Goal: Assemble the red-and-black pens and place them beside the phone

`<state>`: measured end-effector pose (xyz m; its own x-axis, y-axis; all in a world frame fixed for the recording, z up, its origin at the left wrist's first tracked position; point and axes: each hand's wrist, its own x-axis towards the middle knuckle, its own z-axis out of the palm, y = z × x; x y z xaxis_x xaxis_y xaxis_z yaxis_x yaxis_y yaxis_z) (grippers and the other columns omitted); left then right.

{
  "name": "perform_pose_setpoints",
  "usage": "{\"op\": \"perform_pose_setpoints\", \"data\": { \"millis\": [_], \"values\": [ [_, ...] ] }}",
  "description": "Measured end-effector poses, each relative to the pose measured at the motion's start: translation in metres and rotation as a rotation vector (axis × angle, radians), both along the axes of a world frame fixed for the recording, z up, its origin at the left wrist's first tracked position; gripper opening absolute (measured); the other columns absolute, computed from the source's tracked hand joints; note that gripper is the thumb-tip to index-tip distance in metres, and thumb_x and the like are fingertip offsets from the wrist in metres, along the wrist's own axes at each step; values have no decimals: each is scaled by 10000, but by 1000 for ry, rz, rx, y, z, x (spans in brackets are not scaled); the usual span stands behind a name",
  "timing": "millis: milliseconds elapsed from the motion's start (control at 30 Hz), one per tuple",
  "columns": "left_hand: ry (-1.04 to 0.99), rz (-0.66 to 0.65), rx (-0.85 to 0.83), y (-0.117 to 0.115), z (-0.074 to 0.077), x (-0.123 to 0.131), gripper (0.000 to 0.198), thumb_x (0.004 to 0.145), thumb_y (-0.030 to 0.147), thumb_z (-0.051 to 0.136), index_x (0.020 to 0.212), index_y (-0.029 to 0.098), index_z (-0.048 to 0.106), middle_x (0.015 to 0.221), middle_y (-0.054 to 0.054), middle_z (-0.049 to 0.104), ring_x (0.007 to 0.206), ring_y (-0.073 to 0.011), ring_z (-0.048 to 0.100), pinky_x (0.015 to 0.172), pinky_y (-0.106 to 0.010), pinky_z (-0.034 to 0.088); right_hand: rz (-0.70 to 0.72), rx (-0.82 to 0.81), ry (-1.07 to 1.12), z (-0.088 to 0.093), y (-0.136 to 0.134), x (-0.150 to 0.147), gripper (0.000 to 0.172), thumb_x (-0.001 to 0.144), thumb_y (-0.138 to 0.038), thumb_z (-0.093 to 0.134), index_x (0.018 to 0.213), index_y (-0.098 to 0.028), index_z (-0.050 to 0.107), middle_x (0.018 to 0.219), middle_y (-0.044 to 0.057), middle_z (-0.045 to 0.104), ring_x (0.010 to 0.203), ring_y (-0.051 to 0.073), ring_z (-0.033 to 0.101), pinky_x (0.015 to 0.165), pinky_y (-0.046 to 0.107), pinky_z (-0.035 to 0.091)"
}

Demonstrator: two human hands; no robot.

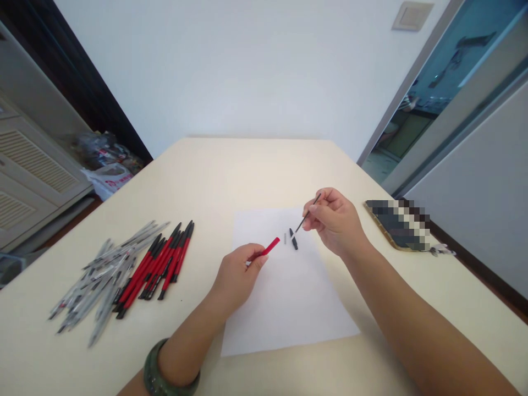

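Observation:
My left hand [240, 271] is closed around a red pen barrel [272, 245], whose end points up and to the right. Between the thumb and fingers of my right hand [330, 217] is a thin dark pen refill [305, 217], slanting down to a pale tip. Under that tip, a black pen tip piece [293, 238] lies on a white sheet of paper [284, 308]. Just left of it rests a small grey spring [285, 238]. The two hands are apart, both above the paper.
Several red and black pens [159, 261] lie in a pile at the left, beside a heap of clear pens [103, 280]. A phone [396, 225] with a strap sits near the table's right edge. The wall [256, 66] stands behind the table [256, 170].

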<state>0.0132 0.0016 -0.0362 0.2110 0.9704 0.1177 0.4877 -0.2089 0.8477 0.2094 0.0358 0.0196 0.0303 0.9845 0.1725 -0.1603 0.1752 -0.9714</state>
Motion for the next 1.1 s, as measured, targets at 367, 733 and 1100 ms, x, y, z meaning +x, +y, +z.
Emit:
{"op": "perform_pose_setpoints", "data": {
  "millis": [367,733,1100],
  "values": [
    [67,-18,83,2,-4,-1,147,781,297,477,840,209,578,796,1,614,715,-131,558,620,-228,437,21,-2,80,-5,-7,-11,207,669,-119,534,798,-203,395,644,-41,600,488,123,597,462,228,461],
    [38,8,71,3,-3,-1,137,778,293,480,822,205,574,768,6,599,704,-125,547,595,-216,438,163,-90,-136,-20,-9,-19,101,725,-262,540,731,-166,509,723,20,611,626,114,558,516,226,434],
    [55,44,75,3,-3,-2,135,765,300,496,820,208,579,775,5,606,716,-132,556,609,-229,444,86,-48,-268,-28,-5,-15,112,727,-268,530,718,-157,546,653,4,570,531,84,485,491,225,409]
  ]
}}
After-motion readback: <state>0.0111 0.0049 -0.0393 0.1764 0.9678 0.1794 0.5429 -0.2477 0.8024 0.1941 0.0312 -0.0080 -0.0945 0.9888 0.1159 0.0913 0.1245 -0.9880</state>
